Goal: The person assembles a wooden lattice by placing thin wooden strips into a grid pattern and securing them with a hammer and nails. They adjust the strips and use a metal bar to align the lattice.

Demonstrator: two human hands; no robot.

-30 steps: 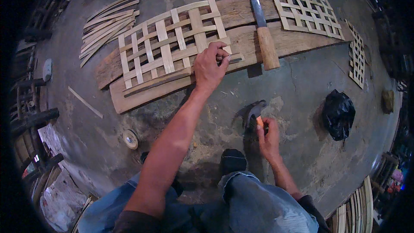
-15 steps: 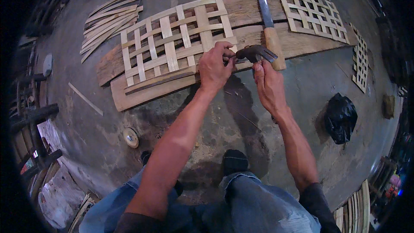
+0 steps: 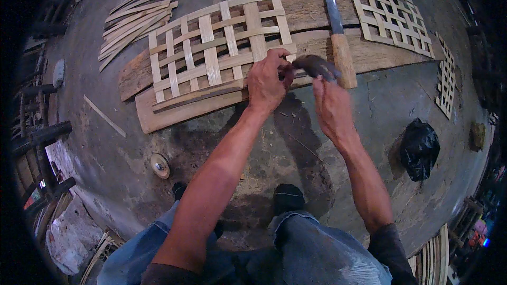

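A woven lattice of pale bamboo strips [image 3: 216,47] lies on two long wooden planks [image 3: 174,108] on the concrete floor. My left hand [image 3: 268,82] presses down at the lattice's near right corner, fingers pinched on something too small to make out. My right hand [image 3: 328,106] grips a dark hammer [image 3: 315,66], its head held just to the right of my left hand's fingers, above the plank.
A big knife with a wooden handle [image 3: 339,42] lies on the planks to the right. Finished lattices [image 3: 388,13] lie at the far right, loose bamboo strips [image 3: 134,18] at the far left. A black bag [image 3: 420,148] and a small round tin [image 3: 159,165] sit on the floor.
My right hand picked the hammer up from the floor near my knee and brought it up beside my left hand at the lattice corner. The left hand stayed put.
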